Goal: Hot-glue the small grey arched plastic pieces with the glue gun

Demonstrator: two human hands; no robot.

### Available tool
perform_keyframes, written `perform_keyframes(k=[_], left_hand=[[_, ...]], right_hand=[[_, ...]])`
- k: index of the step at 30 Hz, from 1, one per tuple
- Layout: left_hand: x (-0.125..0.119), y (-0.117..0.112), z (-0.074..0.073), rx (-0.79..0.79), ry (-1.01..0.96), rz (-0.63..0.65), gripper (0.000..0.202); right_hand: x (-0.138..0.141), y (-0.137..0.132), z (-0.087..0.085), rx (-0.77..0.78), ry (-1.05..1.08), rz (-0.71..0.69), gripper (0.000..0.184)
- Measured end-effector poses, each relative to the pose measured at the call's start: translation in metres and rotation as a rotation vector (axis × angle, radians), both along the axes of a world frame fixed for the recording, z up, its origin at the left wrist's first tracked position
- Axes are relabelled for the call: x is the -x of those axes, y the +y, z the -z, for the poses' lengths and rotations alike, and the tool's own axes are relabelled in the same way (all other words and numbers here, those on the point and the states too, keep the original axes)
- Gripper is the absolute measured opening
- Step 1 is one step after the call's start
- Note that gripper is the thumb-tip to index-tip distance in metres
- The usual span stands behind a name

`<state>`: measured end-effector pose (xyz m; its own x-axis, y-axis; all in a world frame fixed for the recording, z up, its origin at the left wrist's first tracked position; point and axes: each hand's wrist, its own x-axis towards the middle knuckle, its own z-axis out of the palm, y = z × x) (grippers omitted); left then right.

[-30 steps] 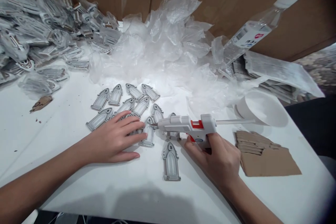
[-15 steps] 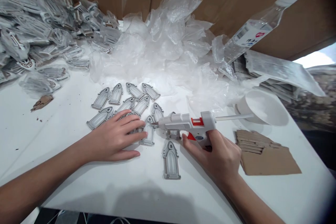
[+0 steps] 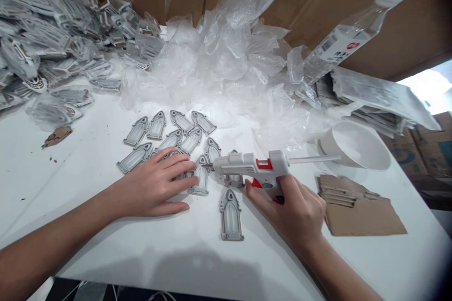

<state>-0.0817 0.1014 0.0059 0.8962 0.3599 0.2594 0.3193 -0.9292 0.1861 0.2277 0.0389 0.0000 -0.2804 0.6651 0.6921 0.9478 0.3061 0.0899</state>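
Observation:
My right hand grips a white hot glue gun with a red trigger; a glue stick juts from its back. The nozzle points left, over a grey arched window-shaped piece. My left hand lies with fingers spread over neighbouring pieces, its fingertips at that piece's left edge. Several similar pieces are laid out beyond the left hand. One more arched piece sits apart, nearer to me. Another piece is partly hidden beneath the glue gun.
Crumpled clear plastic bags are heaped at the back. Bagged pieces pile up at the back left. On the right are a tilted plastic bottle, a white bowl and torn cardboard.
The view has shifted very slightly. Both hands and the glue gun keep nearly the same place, the nozzle still over the same arched piece.

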Motion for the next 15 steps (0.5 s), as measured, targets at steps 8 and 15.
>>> perform_keyframes(k=[8,15], left_hand=[[0.0002,0.0002,0.0004,-0.008,-0.004,0.001,0.037],[-0.0001,0.0005,0.0005,0.001,-0.001,-0.001,0.036]], right_hand=[[0.0004,0.0006,-0.0029,0.003,-0.008,0.022,0.039],[-0.0017,0.0013,-0.0024,0.038,0.015,0.011,0.045]])
